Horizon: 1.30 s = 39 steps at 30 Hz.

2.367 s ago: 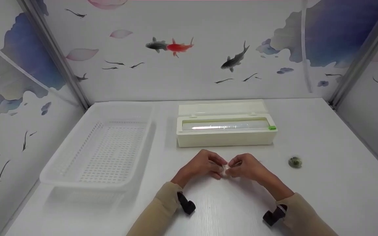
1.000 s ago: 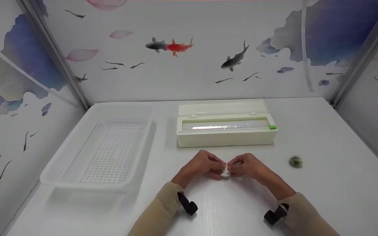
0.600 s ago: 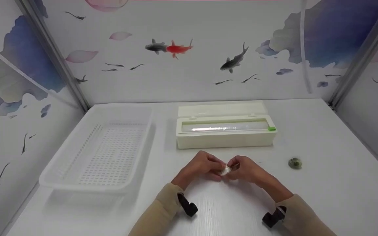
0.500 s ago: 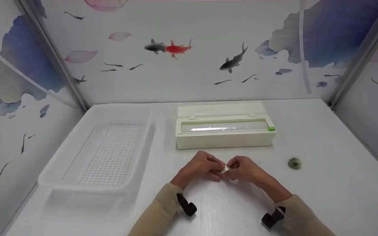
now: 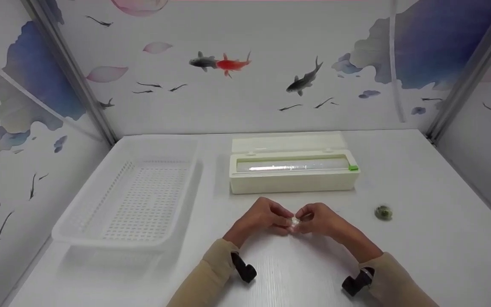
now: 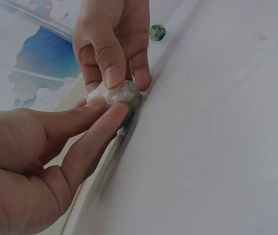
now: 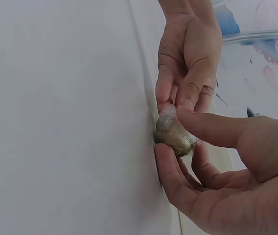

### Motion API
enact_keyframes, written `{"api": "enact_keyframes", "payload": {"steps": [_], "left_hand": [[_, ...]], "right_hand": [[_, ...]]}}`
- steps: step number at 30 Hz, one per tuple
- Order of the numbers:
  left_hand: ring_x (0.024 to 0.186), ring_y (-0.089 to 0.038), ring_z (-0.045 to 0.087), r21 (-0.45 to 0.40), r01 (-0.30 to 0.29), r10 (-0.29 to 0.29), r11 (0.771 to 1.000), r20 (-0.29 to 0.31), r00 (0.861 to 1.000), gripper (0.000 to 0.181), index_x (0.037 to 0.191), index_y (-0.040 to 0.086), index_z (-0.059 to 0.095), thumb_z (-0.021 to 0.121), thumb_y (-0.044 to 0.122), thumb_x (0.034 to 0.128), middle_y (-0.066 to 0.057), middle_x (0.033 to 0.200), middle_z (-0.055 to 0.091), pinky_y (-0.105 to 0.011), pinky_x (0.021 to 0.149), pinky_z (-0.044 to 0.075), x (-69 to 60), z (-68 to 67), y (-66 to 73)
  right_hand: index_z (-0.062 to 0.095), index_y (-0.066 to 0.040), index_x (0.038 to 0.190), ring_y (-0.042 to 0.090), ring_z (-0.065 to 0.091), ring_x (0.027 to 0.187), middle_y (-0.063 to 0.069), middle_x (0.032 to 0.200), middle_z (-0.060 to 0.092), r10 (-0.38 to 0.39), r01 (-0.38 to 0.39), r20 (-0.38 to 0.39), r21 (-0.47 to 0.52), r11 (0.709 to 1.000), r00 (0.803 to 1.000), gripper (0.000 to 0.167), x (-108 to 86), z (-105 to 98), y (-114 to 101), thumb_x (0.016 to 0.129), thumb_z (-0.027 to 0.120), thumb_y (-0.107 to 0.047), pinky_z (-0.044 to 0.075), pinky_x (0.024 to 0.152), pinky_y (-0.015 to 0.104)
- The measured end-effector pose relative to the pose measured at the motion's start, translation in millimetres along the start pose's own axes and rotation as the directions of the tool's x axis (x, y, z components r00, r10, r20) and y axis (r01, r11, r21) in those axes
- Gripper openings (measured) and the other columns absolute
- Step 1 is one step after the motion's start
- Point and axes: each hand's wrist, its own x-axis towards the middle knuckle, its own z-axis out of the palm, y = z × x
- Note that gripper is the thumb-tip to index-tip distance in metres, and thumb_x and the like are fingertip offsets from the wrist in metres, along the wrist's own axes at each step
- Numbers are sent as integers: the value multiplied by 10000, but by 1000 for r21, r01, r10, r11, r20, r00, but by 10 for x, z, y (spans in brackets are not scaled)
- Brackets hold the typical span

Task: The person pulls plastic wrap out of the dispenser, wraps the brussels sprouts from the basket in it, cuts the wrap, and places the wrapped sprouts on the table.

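A small greenish lump in crumpled clear cling film (image 5: 294, 222) is held just in front of the film box, between both hands. My left hand (image 5: 264, 216) pinches it from the left with thumb and fingers. From the right, my right hand (image 5: 320, 219) grips it too. In the right wrist view, the lump (image 7: 173, 134) looks olive-green through the film, and the left fingers pinch the bunched film at its end. The left wrist view has the right thumb pressing on the wrapped lump (image 6: 124, 93). Fingers cover part of it.
A cream cling film box (image 5: 294, 184) stands behind the hands, lid up, with a film roll inside and a green slider (image 5: 353, 168). At left sits a white perforated basket (image 5: 168, 241). A second green lump (image 5: 383, 212), seemingly film-wrapped, lies at right on the white table (image 5: 433, 256).
Both hands stay nearly in place around the wrapped lump. The fingers shift on it, and the film-covered lump shows at changing angles between them. Box, basket and second lump have not moved.
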Motion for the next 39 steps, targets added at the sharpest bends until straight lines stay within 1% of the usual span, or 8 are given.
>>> {"api": "enact_keyframes", "payload": {"steps": [4, 8, 12, 17, 26, 31, 35, 39], "left_hand": [[709, -165, 754, -14, 37, -37, 999, -38, 999, 162, 967, 41, 799, 806, 14, 808, -108, 900, 783, -279, 681, 632, -7, 25, 15], [699, -151, 750, 2, 77, -76, 997, -41, 996, 159, 953, 65, 805, 824, 42, 797, -93, 876, 783, -269, 675, 628, -15, 33, 36], [743, -128, 747, 66, 34, -32, 997, -32, 999, 141, 955, 66, 808, 816, 70, 814, -80, 906, 788, -236, 706, 615, -13, 11, 53], [755, -157, 758, 1, 27, -27, 1000, 2, 1000, 148, 960, 21, 801, 786, 99, 836, -115, 932, 788, -260, 728, 627, -8, -3, 48], [757, -120, 743, 132, 45, -30, 990, -113, 993, 143, 940, 55, 809, 826, 137, 825, -89, 875, 788, -205, 713, 592, 24, 68, 48], [778, -93, 720, 167, 43, -23, 985, -118, 993, 143, 949, 55, 808, 821, 133, 830, -78, 883, 786, -198, 707, 586, 29, 75, 46], [839, -79, 702, 202, 13, 7, 979, -101, 995, 137, 938, 50, 810, 823, 129, 827, -89, 921, 789, -180, 733, 570, 3, 35, 68], [853, -133, 747, 93, 12, -11, 996, -3, 1000, 167, 979, 15, 794, 806, 69, 821, -117, 979, 783, -226, 768, 611, -21, -39, 81]], "right_hand": [[656, 2, 1100, 141, 682, 871, 69, 1021, 700, 1, -4, 53, 71, 997, 999, 291, 3, -41, 16, 888, 749, -173, 558, 761, 256], [665, 21, 1109, 129, 695, 856, 67, 1004, 705, 11, -16, 47, 120, 993, 999, 275, 4, -38, 19, 906, 722, -155, 555, 736, 251], [684, 34, 1080, 117, 688, 838, 71, 987, 710, -7, 4, 17, 131, 991, 1000, 245, 0, -19, 24, 896, 727, -122, 559, 719, 243], [724, 36, 1050, 104, 679, 828, 58, 961, 741, -29, 31, -20, 118, 993, 999, 236, 14, -15, 58, 879, 763, -123, 576, 724, 230], [705, 93, 1095, 120, 720, 832, 71, 950, 751, -33, 32, 2, 165, 986, 999, 248, 34, -37, 94, 900, 732, -58, 630, 781, 282], [704, 66, 1064, 113, 699, 816, 41, 924, 731, -36, 36, 0, 151, 988, 999, 221, 40, -39, 100, 897, 740, -75, 623, 777, 272], [725, 6, 988, 102, 673, 807, 2, 875, 721, -37, 37, -8, 98, 994, 999, 206, 36, -63, 115, 876, 776, -159, 572, 767, 223], [757, -37, 948, 96, 679, 815, -5, 853, 753, -17, 18, -9, 73, 997, 1000, 221, 30, -85, 114, 860, 793, -237, 527, 760, 215]]}}
